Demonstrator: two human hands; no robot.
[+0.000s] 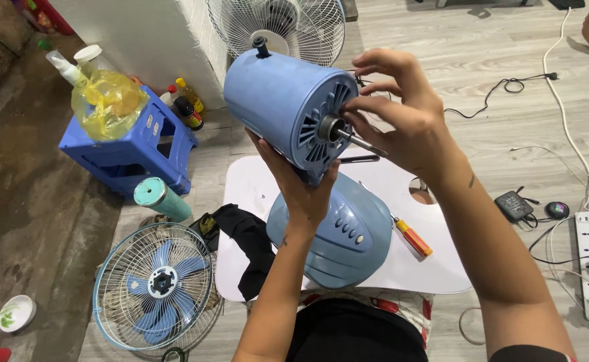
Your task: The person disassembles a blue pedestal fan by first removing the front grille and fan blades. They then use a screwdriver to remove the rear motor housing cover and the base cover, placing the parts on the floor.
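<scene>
Head view: the left hand (298,184) cups the blue fan motor housing (282,110) from beneath, closed around its lower edge and holding it up above the white bench (254,181) and the blue fan base (338,234) lying there. The right hand (402,117) is pinched narrow, fingertips on the hub where the metal shaft (358,141) leaves the vented face.

To work the hub well, it seems best to keep the left hand firm under the housing so it cannot roll, and to turn with the fingertips only — no sideways load on the thin shaft.

The housing's long axis runs from the knob (261,45) at upper left down to the shaft tip at lower right, tilted toward the camera. A screwdriver (413,238) lies on the bench just beside the base; a caged fan (155,288) rests on the floor, well apart.
</scene>
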